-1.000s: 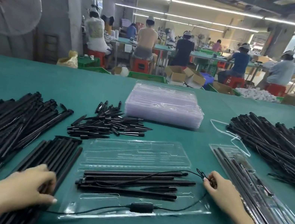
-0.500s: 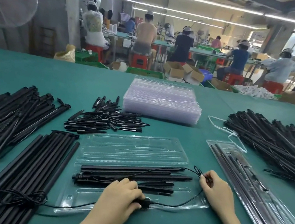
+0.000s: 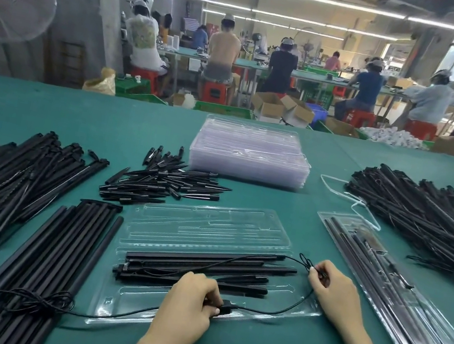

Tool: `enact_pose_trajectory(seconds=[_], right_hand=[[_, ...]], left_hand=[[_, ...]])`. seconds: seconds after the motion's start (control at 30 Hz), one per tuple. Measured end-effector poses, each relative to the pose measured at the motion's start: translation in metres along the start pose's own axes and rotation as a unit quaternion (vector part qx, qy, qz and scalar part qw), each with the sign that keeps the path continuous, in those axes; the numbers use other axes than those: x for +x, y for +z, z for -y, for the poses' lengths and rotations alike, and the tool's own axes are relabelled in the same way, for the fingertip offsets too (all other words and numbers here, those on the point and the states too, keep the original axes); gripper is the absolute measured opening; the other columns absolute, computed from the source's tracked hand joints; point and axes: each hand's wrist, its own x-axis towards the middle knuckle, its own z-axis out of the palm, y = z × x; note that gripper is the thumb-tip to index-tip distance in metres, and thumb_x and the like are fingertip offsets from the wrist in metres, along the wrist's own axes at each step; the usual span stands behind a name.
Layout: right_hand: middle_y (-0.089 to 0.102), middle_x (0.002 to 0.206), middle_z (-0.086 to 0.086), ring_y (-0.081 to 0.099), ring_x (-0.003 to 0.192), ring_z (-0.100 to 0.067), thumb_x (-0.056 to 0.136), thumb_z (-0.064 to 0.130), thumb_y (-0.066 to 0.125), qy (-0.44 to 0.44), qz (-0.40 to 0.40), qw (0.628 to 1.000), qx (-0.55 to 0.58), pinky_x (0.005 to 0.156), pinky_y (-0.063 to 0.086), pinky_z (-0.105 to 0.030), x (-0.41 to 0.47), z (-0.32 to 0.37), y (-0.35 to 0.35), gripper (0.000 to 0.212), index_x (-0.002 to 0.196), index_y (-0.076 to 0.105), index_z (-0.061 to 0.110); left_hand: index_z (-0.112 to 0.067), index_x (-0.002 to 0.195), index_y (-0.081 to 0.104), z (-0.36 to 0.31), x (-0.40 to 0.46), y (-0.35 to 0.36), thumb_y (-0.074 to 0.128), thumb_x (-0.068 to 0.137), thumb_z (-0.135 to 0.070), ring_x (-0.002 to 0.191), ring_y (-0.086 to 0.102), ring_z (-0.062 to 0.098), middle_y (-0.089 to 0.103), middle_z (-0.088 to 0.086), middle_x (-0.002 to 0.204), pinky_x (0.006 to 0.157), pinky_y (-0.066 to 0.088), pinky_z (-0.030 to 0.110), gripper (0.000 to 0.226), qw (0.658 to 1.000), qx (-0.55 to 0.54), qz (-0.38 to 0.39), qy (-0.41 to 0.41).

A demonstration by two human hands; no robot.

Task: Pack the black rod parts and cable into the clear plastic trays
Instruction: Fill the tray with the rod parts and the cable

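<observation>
While the left hand [image 3: 190, 302] pinches the small boxy black plug [image 3: 224, 308] on the thin cable [image 3: 283, 310], the right hand [image 3: 333, 290] pinches the cable's knotted end; straight matte black rods [image 3: 202, 267] lie in the glossy moulded clear tray [image 3: 203, 228] on the green table [image 3: 77, 121]; cable loops over the tray's near right corner.

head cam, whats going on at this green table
A person is packing an open clear tray on the green table. Black rods already lie in it. The left hand pinches the cable's small black box at the tray's near edge, and the right hand holds the cable near the tray's right end.
</observation>
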Motion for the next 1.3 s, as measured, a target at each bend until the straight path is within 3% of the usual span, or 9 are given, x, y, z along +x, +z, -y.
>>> enact_pose_trajectory(seconds=[0.07,0.17,0.3,0.4,0.6,0.87,1.03,1.17,1.3], right_hand=[[0.059,0.063,0.013,0.055,0.064,-0.005,0.089,0.031,0.059,0.0,-0.001,1.0,0.0,0.053,0.037,-0.025,0.0,0.0,0.0,0.015,0.076,0.054,0.027],[0.058,0.063,0.014,0.055,0.063,-0.004,0.089,0.03,0.06,-0.004,-0.002,1.0,0.002,0.053,0.037,-0.025,0.0,0.001,0.0,0.014,0.076,0.055,0.026],[0.061,0.064,0.011,0.056,0.065,-0.005,0.088,0.03,0.06,0.007,-0.002,1.0,0.02,0.055,0.038,-0.028,-0.002,0.001,-0.001,0.017,0.072,0.053,0.029],[0.06,0.063,0.011,0.057,0.064,-0.006,0.088,0.029,0.06,0.009,-0.002,1.0,0.027,0.055,0.038,-0.028,-0.003,0.001,-0.001,0.019,0.071,0.052,0.03],[0.061,0.064,0.01,0.057,0.066,-0.009,0.089,0.028,0.06,0.004,-0.002,0.999,0.033,0.056,0.041,-0.029,-0.002,0.003,-0.003,0.018,0.072,0.053,0.028],[0.061,0.064,0.01,0.057,0.065,-0.008,0.089,0.027,0.06,0.001,-0.001,0.999,0.032,0.056,0.04,-0.029,-0.002,0.002,-0.003,0.018,0.072,0.054,0.028],[0.061,0.065,0.011,0.057,0.065,-0.008,0.088,0.028,0.06,0.003,0.002,1.0,0.028,0.057,0.041,-0.029,-0.002,0.002,-0.003,0.017,0.073,0.054,0.028],[0.061,0.063,0.01,0.057,0.064,-0.008,0.089,0.028,0.059,0.001,0.003,1.0,0.029,0.055,0.04,-0.027,-0.003,0.003,-0.004,0.017,0.073,0.055,0.027],[0.061,0.064,0.009,0.057,0.065,-0.011,0.089,0.027,0.06,0.006,0.0,0.999,0.037,0.06,0.042,-0.03,-0.003,0.004,-0.003,0.015,0.075,0.056,0.024]], left_hand=[[-0.035,0.077,0.057,-0.002,0.004,-0.002,0.07,0.081,-0.014,0.083,0.048,-0.004,0.055,-0.019,0.08,0.07,0.033,0.004,0.025,1.0,-0.005,0.011,-0.023],[-0.031,0.1,0.065,-0.006,0.011,-0.006,0.072,0.08,-0.013,0.084,0.054,0.003,0.055,-0.016,0.083,0.073,0.04,0.012,0.027,0.999,-0.016,0.027,-0.045],[-0.024,0.117,0.062,-0.008,0.015,-0.004,0.067,0.087,-0.017,0.095,0.049,0.008,0.049,-0.01,0.094,0.079,0.034,0.013,0.031,0.997,0.05,0.054,-0.021],[-0.026,0.112,0.065,-0.007,0.014,-0.006,0.067,0.087,-0.019,0.102,0.05,0.012,0.047,-0.01,0.095,0.08,0.034,0.016,0.026,0.996,0.055,0.073,-0.021],[-0.024,0.106,0.068,-0.009,0.016,-0.005,0.068,0.085,-0.014,0.091,0.047,0.006,0.049,-0.013,0.092,0.076,0.033,0.012,0.023,0.997,0.051,0.05,-0.016],[-0.022,0.108,0.062,-0.007,0.012,-0.002,0.061,0.089,-0.011,0.104,0.048,0.011,0.051,-0.01,0.106,0.076,0.03,0.013,0.022,0.996,0.074,0.044,0.006],[-0.021,0.102,0.07,-0.005,0.014,-0.006,0.07,0.083,-0.01,0.091,0.054,0.003,0.061,-0.014,0.097,0.07,0.033,0.004,0.022,0.998,0.044,0.037,0.008],[-0.021,0.099,0.073,-0.008,0.011,-0.006,0.068,0.083,-0.011,0.099,0.062,0.01,0.07,-0.008,0.102,0.083,0.045,0.018,0.02,0.997,0.061,0.05,-0.015],[-0.028,0.094,0.073,-0.011,0.01,-0.008,0.069,0.081,-0.016,0.096,0.06,0.002,0.07,-0.018,0.098,0.07,0.037,0.015,0.018,0.996,0.076,0.023,-0.037]])
